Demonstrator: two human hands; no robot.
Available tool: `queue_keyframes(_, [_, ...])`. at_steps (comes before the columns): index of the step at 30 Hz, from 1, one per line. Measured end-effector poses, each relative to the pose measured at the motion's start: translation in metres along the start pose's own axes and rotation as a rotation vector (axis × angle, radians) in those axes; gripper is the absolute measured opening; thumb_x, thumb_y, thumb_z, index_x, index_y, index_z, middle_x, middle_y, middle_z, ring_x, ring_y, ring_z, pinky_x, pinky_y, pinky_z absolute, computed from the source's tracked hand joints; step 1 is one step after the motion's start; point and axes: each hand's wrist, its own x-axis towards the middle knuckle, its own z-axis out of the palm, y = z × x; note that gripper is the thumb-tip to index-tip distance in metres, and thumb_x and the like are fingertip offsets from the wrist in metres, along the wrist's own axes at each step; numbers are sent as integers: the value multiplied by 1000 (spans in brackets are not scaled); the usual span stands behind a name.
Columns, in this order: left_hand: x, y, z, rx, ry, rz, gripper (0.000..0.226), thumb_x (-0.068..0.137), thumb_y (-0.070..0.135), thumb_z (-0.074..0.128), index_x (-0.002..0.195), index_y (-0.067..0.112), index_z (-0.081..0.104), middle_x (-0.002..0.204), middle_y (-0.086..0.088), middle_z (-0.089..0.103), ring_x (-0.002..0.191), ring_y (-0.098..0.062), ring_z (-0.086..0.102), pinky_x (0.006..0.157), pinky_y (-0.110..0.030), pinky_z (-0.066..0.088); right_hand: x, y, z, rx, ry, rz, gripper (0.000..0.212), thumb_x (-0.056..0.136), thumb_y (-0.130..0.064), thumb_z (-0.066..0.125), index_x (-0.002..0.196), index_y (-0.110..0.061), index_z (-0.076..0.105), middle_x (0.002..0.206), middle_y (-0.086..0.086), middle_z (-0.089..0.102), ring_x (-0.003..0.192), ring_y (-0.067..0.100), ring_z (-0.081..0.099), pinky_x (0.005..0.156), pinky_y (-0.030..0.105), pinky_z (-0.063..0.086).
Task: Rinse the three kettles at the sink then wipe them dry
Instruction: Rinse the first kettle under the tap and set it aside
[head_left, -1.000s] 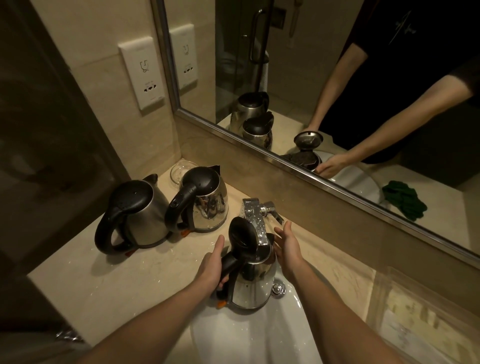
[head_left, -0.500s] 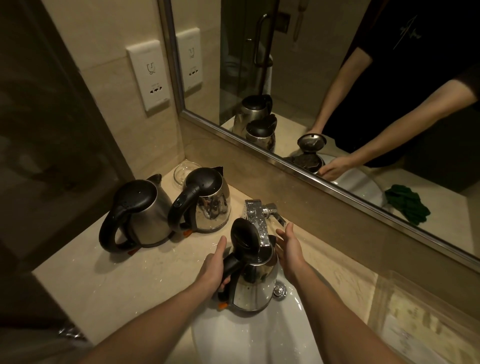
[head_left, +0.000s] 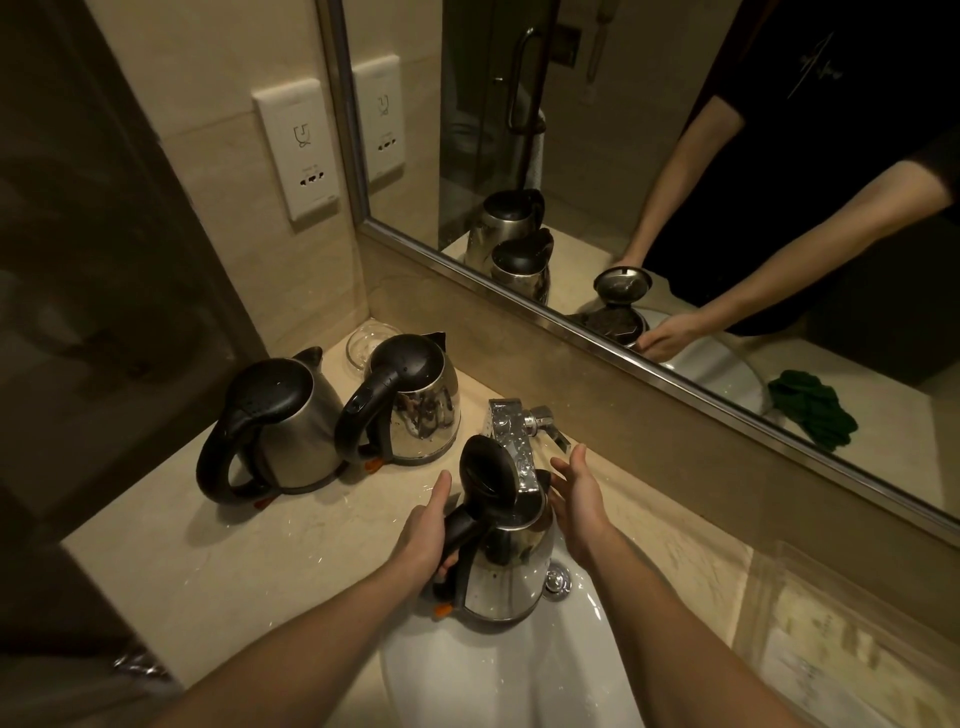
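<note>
dim beige bathroom, with a marble tabletop (head_left: 311, 551) speckled with water drops. the left grip (head_left: 423, 525) is wrapped round the black handle of the third kettle (head_left: 506, 571), holding it upright in the white sink (head_left: 493, 675), its lid (head_left: 485, 470) flipped up right under the faucet (head_left: 511, 441). the right grip (head_left: 579, 499) is slack and holds nothing, fingers straight, just beside the kettle's far side; whether it touches the steel i cannot tell, nor whether water is running.

further left, apart from the sink, two more stand side by side on the tabletop with lids down: the left kettle (head_left: 291, 421), its lid beaded with drops, and the middle kettle (head_left: 415, 400), spotted too. i'd judge both rinsed and this third one the last of the rinsing. none looks wiped, so all the drying is left. a green cloth (head_left: 810, 410) shows only in the mirror (head_left: 649, 156), lying right of the sink.
</note>
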Motion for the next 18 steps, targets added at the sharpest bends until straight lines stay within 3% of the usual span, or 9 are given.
queue_keyframes(9, [0, 0, 0, -3, -7, 11, 74, 94, 74, 24, 102, 16, 70, 49, -2, 47, 42, -15, 46, 46, -26, 39, -2, -1, 1, 8, 3, 9, 72, 94, -63, 29, 139, -10, 45, 145, 15, 43, 134, 29, 40, 111, 42, 28])
queue_keyframes(14, [4, -4, -1, 18, -1, 8, 87, 92, 76, 23, 107, 4, 70, 48, -2, 48, 42, -15, 47, 47, -26, 40, -4, -2, 0, 8, -3, 14, 71, 95, -63, 28, 138, -10, 45, 145, 15, 43, 133, 30, 41, 110, 42, 29])
queue_keyframes(18, [5, -4, 0, 13, -13, 15, 76, 92, 76, 23, 108, 19, 70, 49, -2, 46, 42, -14, 46, 47, -26, 40, -4, -2, -1, 2, -5, 13, 70, 95, -63, 27, 138, -10, 45, 144, 15, 44, 132, 30, 43, 108, 41, 31])
